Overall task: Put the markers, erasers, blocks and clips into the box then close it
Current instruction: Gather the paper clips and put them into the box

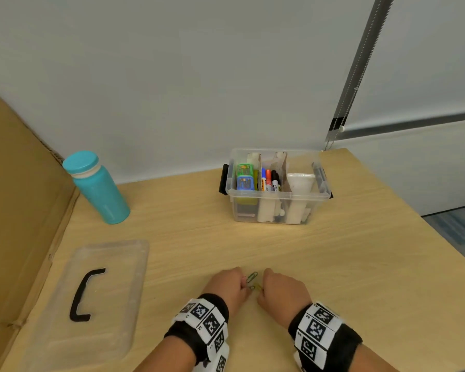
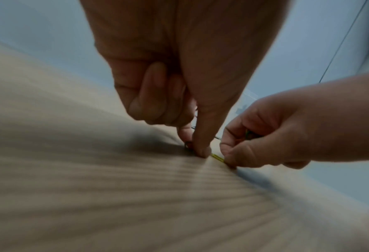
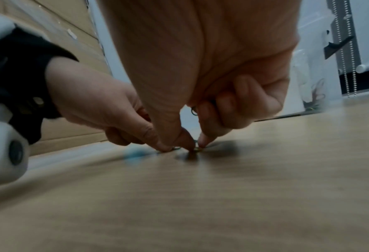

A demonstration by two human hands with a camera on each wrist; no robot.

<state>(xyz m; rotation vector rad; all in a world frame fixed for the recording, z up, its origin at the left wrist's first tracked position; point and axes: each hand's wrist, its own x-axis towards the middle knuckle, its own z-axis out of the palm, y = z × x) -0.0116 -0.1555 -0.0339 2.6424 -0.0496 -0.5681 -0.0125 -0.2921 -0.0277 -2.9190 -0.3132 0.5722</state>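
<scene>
writing worth reading is scarce: the whiteboard markers standing in the clear plastic box carry printed labels, too small to make out, and the black-and-white square code tags on both wristbands show patterns only. the box sits open at the far side of the light wooden table, with black latches on its two ends. cardboard dividers split it into three compartments: the one on the left holds a green block above a blue one, the middle holds the blue, red and black capped markers upright, and the one on the right holds a white object that i cannot identify. the box's clear flat lid with a black handle lies on the table near the left edge, well apart from the box. a teal bottle with a screw cap stands behind the lid, beside a brown cardboard wall.

near the front edge, coloured paper clips lie on the table between the two hands. the left hand has its fingers curled, thumb and forefinger pinching down on a clip at the tabletop. the right hand is curled too, its thumb and forefinger tips pressed on a yellow clip, with further clips tucked under its folded fingers.
</scene>
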